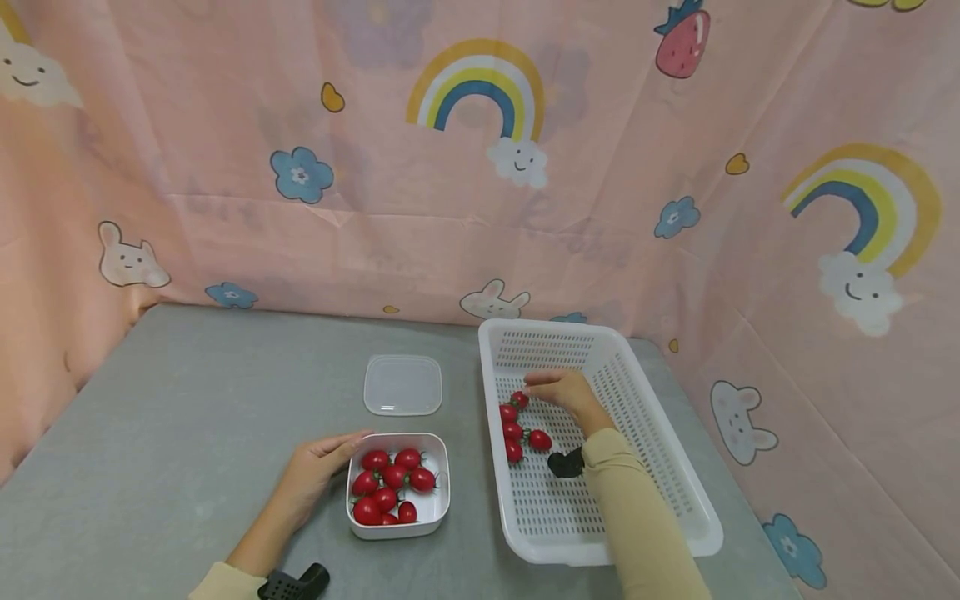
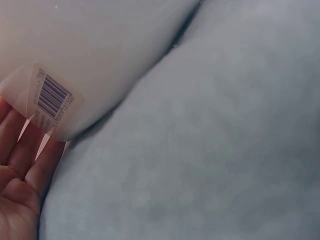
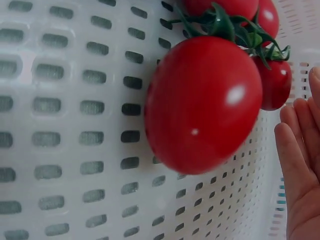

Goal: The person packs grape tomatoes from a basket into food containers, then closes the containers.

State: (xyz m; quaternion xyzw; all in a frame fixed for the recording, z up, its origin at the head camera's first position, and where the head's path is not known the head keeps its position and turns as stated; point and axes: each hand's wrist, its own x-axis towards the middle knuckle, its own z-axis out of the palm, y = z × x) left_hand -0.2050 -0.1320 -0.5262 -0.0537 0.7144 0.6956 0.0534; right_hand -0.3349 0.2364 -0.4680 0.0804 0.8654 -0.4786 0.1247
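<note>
While the left hand [image 1: 318, 471] lays straight fingers against the box [image 1: 397, 530], the right hand [image 1: 566, 396], straight-fingered and empty, hovers beside a tomato [image 1: 519, 399], with open room rightward before the edge of the basket [image 1: 558, 554].

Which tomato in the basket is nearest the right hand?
The rearmost tomato in the white basket, close beside the right hand; the other four tomatoes visible there lie nearer the head camera.
</note>
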